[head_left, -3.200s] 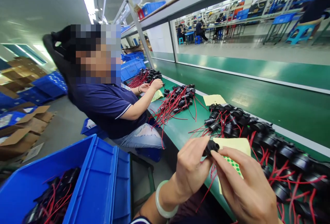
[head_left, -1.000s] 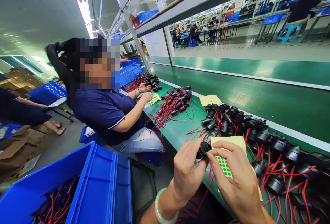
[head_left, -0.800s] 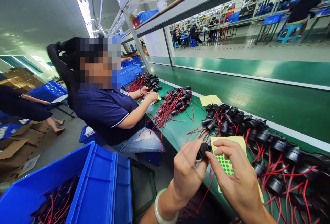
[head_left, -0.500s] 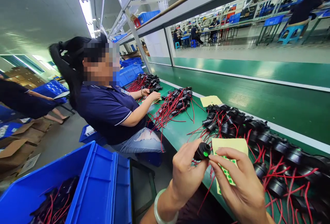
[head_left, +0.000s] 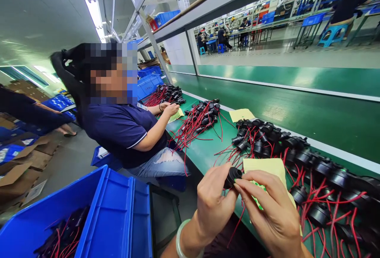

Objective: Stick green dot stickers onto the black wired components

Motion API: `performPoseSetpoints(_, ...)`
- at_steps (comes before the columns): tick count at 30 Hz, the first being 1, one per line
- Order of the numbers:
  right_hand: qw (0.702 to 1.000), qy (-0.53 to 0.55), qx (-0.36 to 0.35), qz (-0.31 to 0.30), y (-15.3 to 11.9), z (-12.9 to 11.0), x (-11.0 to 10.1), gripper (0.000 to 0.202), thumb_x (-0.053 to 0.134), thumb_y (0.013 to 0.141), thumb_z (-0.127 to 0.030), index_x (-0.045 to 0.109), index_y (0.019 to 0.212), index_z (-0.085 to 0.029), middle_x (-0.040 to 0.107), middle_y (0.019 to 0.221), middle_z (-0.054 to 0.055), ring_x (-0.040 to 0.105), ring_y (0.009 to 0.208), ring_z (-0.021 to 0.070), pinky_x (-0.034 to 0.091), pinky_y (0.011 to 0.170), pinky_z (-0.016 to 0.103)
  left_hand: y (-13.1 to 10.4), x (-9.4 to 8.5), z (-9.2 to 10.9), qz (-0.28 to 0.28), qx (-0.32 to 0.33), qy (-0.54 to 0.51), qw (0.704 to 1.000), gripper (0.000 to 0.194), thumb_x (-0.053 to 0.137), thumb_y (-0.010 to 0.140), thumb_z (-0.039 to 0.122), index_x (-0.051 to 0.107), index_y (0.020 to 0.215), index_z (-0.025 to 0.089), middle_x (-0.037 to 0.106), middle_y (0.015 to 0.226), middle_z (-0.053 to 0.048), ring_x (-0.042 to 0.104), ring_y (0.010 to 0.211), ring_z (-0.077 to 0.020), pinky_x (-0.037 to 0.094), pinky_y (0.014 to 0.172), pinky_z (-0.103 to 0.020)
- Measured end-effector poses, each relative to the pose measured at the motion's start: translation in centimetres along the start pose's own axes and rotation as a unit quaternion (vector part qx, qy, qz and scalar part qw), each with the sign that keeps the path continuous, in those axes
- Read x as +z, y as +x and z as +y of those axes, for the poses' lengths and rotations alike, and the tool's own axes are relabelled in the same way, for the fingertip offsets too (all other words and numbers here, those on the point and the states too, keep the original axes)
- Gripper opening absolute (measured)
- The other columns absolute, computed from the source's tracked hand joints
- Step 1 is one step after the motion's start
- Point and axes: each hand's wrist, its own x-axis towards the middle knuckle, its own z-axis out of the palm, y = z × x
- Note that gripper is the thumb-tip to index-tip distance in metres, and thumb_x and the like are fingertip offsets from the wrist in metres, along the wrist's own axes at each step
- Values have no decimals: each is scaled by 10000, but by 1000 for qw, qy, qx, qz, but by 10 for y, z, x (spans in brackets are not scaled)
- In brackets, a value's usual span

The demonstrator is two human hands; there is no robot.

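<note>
My left hand (head_left: pixel 215 202) grips a small black cylindrical part (head_left: pixel 234 175) with a stepped round end, its fingers wrapped round the body. Red wire hangs below this hand. My right hand (head_left: pixel 270 206) has thumb and forefinger closed against the side of the same part, near its rim. A trace of green shows at those fingertips; most of that spot is covered. Partly behind my right hand lies a pale yellow sticker sheet (head_left: pixel 265 165) with green dots. Beside it, many black parts with red wires (head_left: pixel 319 214) are heaped on the green table.
A co-worker (head_left: pixel 118 127) sits to the left, hands over another dotted sheet (head_left: pixel 175 116). Between us lies a pile of wired parts (head_left: pixel 204 115). A blue bin (head_left: pixel 115 210) with similar parts stands at lower left. Another yellow sheet (head_left: pixel 241 115) lies near the white strip.
My right fingertips have moved onto the green dot that was visible on the black part and now mostly cover it. The co-worker's hands have shifted, showing more of their dotted sheet.
</note>
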Motion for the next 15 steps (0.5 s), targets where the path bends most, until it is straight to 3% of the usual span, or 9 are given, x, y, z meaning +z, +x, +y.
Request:
performPoseSetpoints(8,1000,-3,-12,-7,-7,10,3,254,604,856,-39,687,1046,-186,683,953,66,661,904,174,564,781,305,-3,5,-6,-12,-24,2,1000,335,575,810,50,649,1120,153,766,940,-85,736,832,-195,614,776,-289)
performPoseSetpoints(15,999,18,-15,-35,-14,20,-1,226,592,889,-60,644,1092,-145,686,1041,96,641,1003,171,543,869,300,-8,5,-6,-35,-92,-67,993,469,647,738,31,636,1183,178,769,1036,-60,746,896,-190,613,842,-270)
